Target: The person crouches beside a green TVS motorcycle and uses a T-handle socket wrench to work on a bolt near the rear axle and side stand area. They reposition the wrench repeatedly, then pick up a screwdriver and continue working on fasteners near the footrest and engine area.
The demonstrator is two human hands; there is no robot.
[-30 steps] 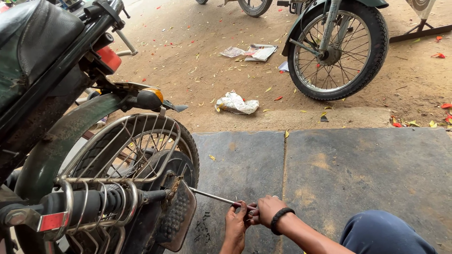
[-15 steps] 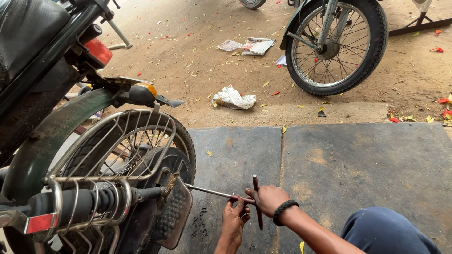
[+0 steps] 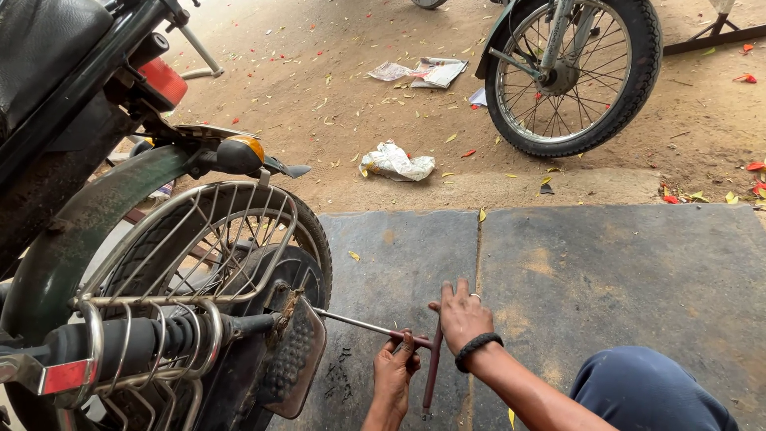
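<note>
Our left hand (image 3: 395,371) is closed around the crossbar of a T-shaped wrench (image 3: 399,342), just where the long shaft meets the bar. Our right hand (image 3: 463,315) rests above the upper end of that bar with fingers spread and flat, touching it rather than gripping; a black band sits on that wrist. The wrench shaft runs away from our hands to the left, and its far end meets the rear wheel (image 3: 239,263) of the motorbike beside the footrest (image 3: 294,359). We see nothing that holds anything else; the wire guard (image 3: 191,239) over the wheel is only a frame. Under our hands lies a dark mat (image 3: 606,271), whose seam passes just right of our right hand. Beyond its far edge is dusty ground with crumpled paper (image 3: 396,162) and another wheel (image 3: 576,72), both well apart from us.
</note>
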